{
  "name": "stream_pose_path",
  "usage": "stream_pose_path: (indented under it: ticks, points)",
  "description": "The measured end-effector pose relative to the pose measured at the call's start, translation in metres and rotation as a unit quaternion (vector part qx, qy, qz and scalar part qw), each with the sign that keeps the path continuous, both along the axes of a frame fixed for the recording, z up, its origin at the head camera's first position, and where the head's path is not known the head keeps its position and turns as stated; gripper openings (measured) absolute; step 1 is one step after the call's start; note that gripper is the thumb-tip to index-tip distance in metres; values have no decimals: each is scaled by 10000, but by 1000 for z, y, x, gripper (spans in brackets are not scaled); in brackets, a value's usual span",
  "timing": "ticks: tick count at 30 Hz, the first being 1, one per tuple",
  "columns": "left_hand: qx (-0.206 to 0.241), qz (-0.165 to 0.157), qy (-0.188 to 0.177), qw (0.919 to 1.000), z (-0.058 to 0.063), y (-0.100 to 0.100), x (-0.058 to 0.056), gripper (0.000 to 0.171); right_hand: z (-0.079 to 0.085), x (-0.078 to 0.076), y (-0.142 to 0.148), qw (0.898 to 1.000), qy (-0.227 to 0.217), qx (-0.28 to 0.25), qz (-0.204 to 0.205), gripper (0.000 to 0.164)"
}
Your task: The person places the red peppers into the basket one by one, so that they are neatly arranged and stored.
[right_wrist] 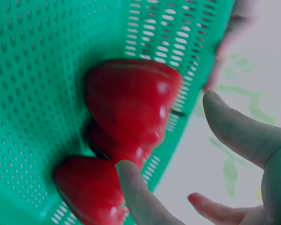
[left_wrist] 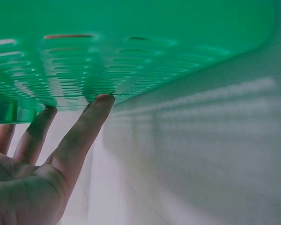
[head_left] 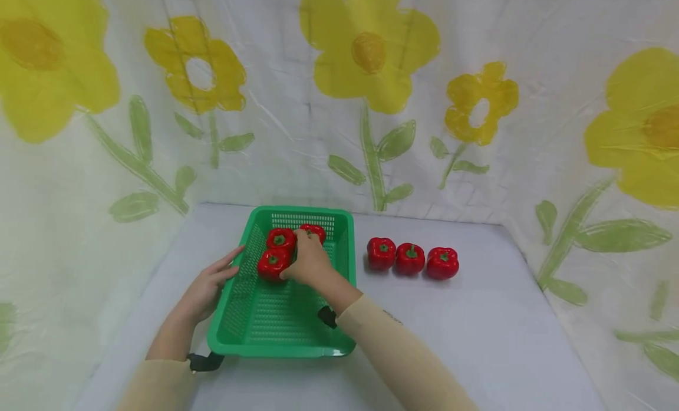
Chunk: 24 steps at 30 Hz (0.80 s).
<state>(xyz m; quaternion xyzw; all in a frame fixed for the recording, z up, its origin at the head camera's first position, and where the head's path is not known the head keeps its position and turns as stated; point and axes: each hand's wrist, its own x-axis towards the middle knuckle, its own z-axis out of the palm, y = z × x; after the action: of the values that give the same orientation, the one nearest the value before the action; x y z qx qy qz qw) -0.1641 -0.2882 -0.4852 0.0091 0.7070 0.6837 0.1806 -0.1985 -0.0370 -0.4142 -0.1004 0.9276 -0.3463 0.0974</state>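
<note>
Three red bell peppers lie in the green plastic basket [head_left: 281,349]: a front one [head_left: 272,266], one behind it [head_left: 279,239] and a far one [head_left: 314,229] partly covered by my right hand [head_left: 310,260]. That hand hovers over them with thumb and fingers spread, gripping nothing. In the right wrist view, one fingertip [right_wrist: 126,168] overlaps the edge of a pepper [right_wrist: 91,190], while the thumb [right_wrist: 229,124] stands apart from the nearest pepper [right_wrist: 131,98]. My left hand [head_left: 204,290] rests straight fingers against the basket's left side; the left wrist view shows fingertips [left_wrist: 104,98] at its slotted wall.
To the right of the basket, three more red bell peppers stand in a row: a left one [head_left: 381,253], a middle one [head_left: 410,259] and a right one [head_left: 442,263]. The white table [head_left: 477,340] ends at a flower-printed curtain [head_left: 286,134] behind and on both sides.
</note>
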Motion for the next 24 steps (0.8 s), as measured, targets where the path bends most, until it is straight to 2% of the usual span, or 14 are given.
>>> stream_pose_path:
  ticks: [13, 18, 24]
  points:
    - [-12, -8, 131, 9999, -1, 2, 0, 57, 24, 20, 41, 9948, 226, -995, -72, 91]
    - [12, 31, 100, 9999, -2, 2, 1, 57, 23, 29, 66, 9829, 583, -1723, -272, 84]
    - [11, 10, 74, 10000, -3, 2, 0, 57, 10, 42, 102, 9643, 851, -2399, -731, 77]
